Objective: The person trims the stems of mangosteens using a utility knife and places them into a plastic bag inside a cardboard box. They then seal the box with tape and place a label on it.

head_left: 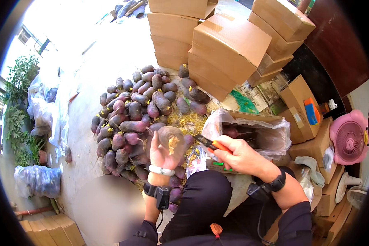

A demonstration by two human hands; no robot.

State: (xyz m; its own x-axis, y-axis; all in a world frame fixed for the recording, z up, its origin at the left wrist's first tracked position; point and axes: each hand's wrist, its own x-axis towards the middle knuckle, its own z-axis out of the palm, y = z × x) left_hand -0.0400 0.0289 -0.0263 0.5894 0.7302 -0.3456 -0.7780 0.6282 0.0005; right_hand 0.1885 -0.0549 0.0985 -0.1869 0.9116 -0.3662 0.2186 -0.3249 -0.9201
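Note:
My left hand (160, 156) is wrapped around a round, brownish purple root vegetable (172, 139) with a pale yellowish top turned upward. Just right of it, my right hand (229, 151) grips an orange-and-black utility knife (213, 143), its tip near the vegetable. A big pile of purple oblong roots (133, 110) lies behind and left of my hands, with yellow trimmings (184, 123) on the floor beside it. To the right, a carton (272, 141) lined with clear plastic holds more roots, with an object showing green panels (222, 165) below it.
Stacked cardboard boxes (225, 49) stand behind, and more (328, 172) at right near a pink fan (348, 139). Wrapped bundles (37, 180) and plants (16, 86) line the left, where pale floor (82, 123) shows. A blurred round patch covers the lower left.

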